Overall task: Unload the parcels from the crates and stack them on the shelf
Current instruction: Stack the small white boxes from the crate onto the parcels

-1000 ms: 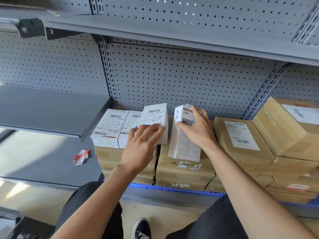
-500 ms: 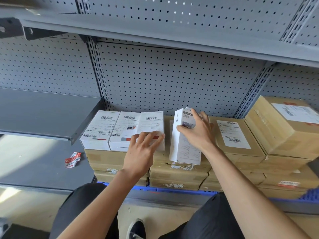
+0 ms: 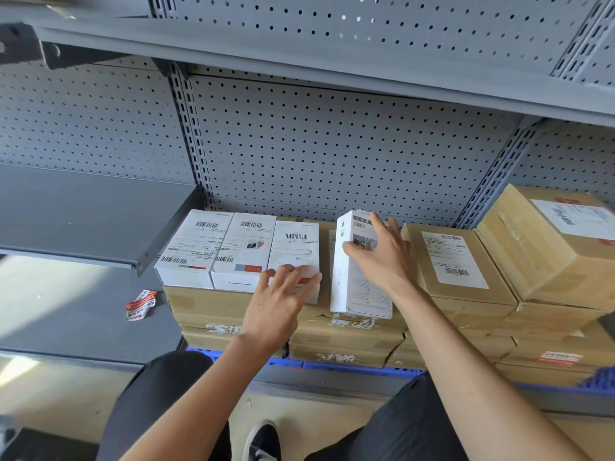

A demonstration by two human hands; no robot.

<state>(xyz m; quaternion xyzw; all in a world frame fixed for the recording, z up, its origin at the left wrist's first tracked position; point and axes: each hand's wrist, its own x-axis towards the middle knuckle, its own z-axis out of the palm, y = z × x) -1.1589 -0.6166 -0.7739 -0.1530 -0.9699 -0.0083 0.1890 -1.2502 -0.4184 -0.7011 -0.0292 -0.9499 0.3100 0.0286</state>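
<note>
My left hand [image 3: 283, 304] covers the near corner of the third white box [image 3: 294, 251], hiding part of its red mark. My right hand [image 3: 379, 257] hides the far side of the upright white box [image 3: 352, 287]. The print on every label is too small to read. The tilted brown parcel [image 3: 545, 254] runs off the right edge. The blue crate [image 3: 349, 367] shows only as a rim under the cartons.
</note>
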